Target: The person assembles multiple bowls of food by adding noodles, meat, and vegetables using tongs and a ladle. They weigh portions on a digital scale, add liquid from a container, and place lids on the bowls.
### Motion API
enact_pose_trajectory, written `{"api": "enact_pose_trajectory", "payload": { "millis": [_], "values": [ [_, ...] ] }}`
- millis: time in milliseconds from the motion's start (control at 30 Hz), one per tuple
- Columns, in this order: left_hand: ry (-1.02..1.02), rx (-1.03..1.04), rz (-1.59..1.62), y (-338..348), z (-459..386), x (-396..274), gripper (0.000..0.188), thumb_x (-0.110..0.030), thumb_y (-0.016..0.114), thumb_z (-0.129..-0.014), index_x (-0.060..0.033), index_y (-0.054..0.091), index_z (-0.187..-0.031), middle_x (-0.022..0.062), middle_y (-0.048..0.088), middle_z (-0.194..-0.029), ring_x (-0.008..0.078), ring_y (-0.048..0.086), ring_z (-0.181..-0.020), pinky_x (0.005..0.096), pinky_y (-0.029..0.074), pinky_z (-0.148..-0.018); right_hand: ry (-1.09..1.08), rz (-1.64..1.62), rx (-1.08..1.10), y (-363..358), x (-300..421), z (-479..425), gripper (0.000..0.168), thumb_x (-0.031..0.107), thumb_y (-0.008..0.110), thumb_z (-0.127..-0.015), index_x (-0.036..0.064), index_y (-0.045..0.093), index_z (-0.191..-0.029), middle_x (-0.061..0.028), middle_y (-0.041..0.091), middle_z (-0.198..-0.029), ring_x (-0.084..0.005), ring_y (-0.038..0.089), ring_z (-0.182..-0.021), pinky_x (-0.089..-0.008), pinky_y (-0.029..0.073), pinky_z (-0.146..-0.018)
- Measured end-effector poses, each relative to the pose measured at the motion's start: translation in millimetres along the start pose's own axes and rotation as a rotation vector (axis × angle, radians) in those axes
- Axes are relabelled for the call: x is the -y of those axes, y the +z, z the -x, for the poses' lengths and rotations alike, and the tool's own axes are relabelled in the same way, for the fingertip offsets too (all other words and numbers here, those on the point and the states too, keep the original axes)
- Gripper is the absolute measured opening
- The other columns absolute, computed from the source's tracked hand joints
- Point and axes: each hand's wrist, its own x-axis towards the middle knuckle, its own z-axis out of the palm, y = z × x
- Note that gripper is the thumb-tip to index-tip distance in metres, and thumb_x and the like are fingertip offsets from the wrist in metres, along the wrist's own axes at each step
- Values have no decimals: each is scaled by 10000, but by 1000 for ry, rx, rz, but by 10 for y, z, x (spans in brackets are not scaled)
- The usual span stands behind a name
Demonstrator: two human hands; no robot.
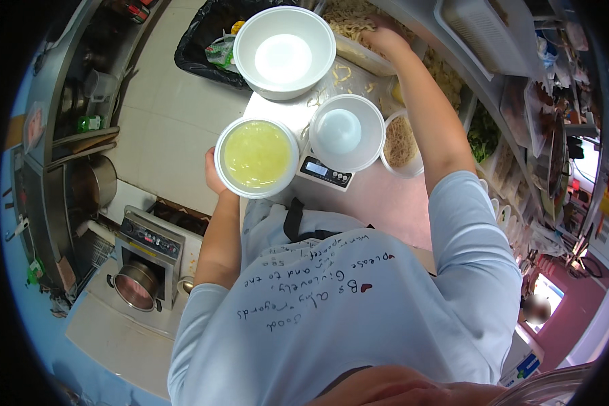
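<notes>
On the left, my left hand (213, 171) grips the side of a white plastic bowl (223, 187) holding yellow-green liquid (258, 155). My right hand (384, 39) reaches into a clear tub (368, 57) of pale noodles (342, 20) at the top right; its fingertips are hidden among them. Between my arms, an empty translucent bowl (340, 131) rests on a digital kitchen scale (324, 175). Just right of it stands a small bowl of thin brown vermicelli (400, 142). A larger empty white bowl (284, 53) sits at the table's far left corner.
Noodle scraps (341, 74) lie on the metal table (396, 203). A black-lined bin (198, 56) stands beyond its left edge. Leafy greens (482, 139) and other food tubs line the right. At lower left, a steel pot (136, 286) stands on an electric cooker (149, 243).
</notes>
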Motion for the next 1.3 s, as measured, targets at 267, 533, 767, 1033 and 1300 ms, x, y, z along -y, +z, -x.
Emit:
{"api": "enact_pose_trajectory", "payload": {
  "millis": [267, 533, 767, 1033, 1300],
  "values": [
    [-20, -5, 31, -7, 7, 8, 213, -174, 488, -915, -21, 633, -947, 92, 671, -889, 190, 650, -752, 296, 553, -656, 215, -784, -472, 207, -708, -140, 542, 326, 628, -836, 68, 507, -1298, -164, 540, -1309, -324, 518, -1190, -436, 420, -1005],
    [-40, 1, 64, 26, 15, 16, 223, -183, 494, -910, -15, 638, -936, 98, 674, -885, 198, 655, -748, 302, 557, -651, 298, -1674, -399, 74, -639, -98, 460, 283, 589, -872, 35, 528, -1254, -169, 567, -1270, -323, 548, -1149, -454, 442, -982],
    [-56, -5, 118, 32, 4, 21, 233, -191, 498, -906, -9, 642, -926, 104, 678, -881, 205, 660, -743, 308, 561, -647, 125, -2152, 247, 175, -813, 400, 302, 206, 521, -929, 6, 570, -1150, -171, 605, -1201, -326, 577, -1104, -487, 474, -949],
    [-60, -19, 211, 8, -7, 13, 244, -200, 503, -901, -3, 646, -916, 110, 681, -877, 213, 665, -739, 314, 566, -643, 305, -2161, 414, -164, -29, 2026, 357, 250, 582, -906, -7, 565, -1152, -151, 640, -1122, -288, 634, -991, -423, 525, -877],
    [89, 20, 27, -19, -88, 52, 256, -199, 476, -912, -11, 650, -904, 101, 688, -880, 206, 670, -744, 312, 569, -645, 281, -971, 222, 89, 592, 2720, 646, 351, 620, -901, -49, 400, -1358, -196, 595, -1224, -260, 567, -1138, -308, 431, -967]
  ]
}}
